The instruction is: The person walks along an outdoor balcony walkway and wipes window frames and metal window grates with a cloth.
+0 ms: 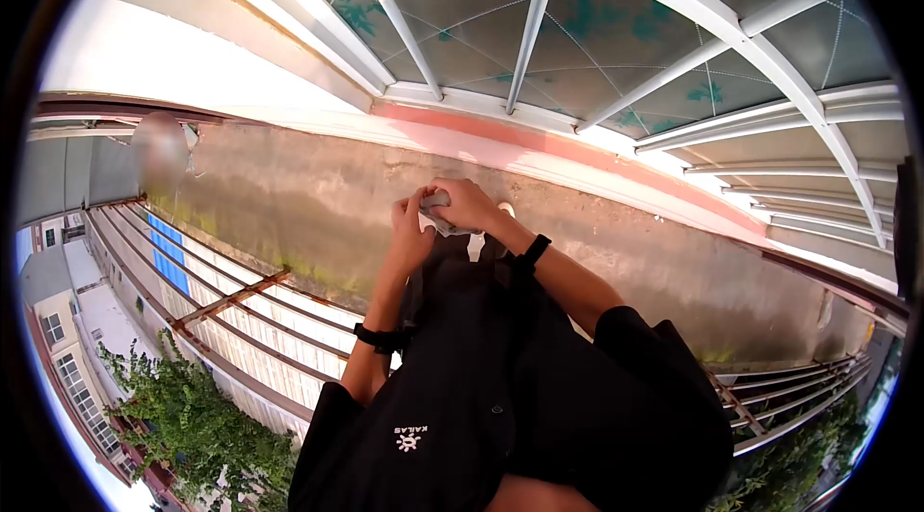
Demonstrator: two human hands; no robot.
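Observation:
My hands meet in front of my body, in the middle of the head view. My left hand (415, 225) is closed, with its thumb and fingers at a small grey, rounded thing (438, 199). From the other side my right hand (467, 204) has its fingers curled over the same thing. Something pale and thin (441, 223) shows just below it, between the hands; whether the two are one piece I cannot tell. Both wrists wear black bands.
A weathered concrete floor (616, 262) runs around me. Ahead stand white-framed windows (539, 31) above a pink wall base (539, 146). Rusty metal railings (231, 300) lie to the left, with a leafy tree (202, 406) beyond. A blurred shape (162, 154) is at the far left.

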